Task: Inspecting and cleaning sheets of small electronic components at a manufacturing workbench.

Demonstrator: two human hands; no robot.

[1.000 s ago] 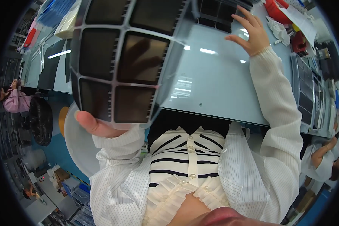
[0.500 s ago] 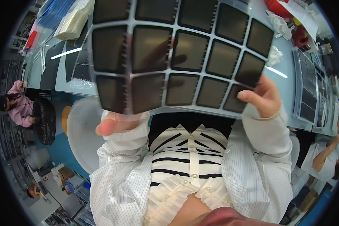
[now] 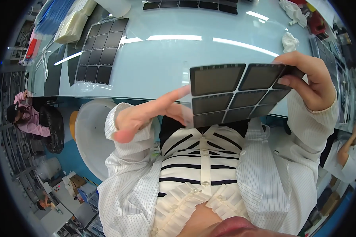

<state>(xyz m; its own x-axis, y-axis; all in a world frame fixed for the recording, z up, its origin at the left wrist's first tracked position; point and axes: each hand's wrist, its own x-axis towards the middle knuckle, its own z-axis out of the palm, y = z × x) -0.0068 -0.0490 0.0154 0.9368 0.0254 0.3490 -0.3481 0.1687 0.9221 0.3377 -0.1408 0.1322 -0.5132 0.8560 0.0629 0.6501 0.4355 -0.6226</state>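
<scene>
A thin sheet of dark rectangular panels (image 3: pixel 219 79) with pale translucent borders hangs tilted in front of me above the table's near edge. My right hand (image 3: pixel 310 81) pinches its right side between thumb and fingers. My left hand (image 3: pixel 150 110) lies at the sheet's left border, fingers stretched out and touching or just behind the clear margin. Its thumb stands apart from the sheet, so the hand is open rather than wrapped round it. Part of the left fingertips is blurred by the translucent margin.
On the glass-topped table (image 3: pixel 158 63) lie a similar panel sheet (image 3: pixel 101 51) at left and another (image 3: pixel 190 4) at the far side. Stacked pale packs (image 3: pixel 71 27) stand far left, crumpled tissue (image 3: pixel 290 42) right. A white tub (image 3: pixel 93 138) stands below left; co-workers sit on both sides.
The sheet has dropped lower and swung to the right, now tilted away with the table showing behind it. My right hand has moved right with it; my left fingers have come out from behind it.
</scene>
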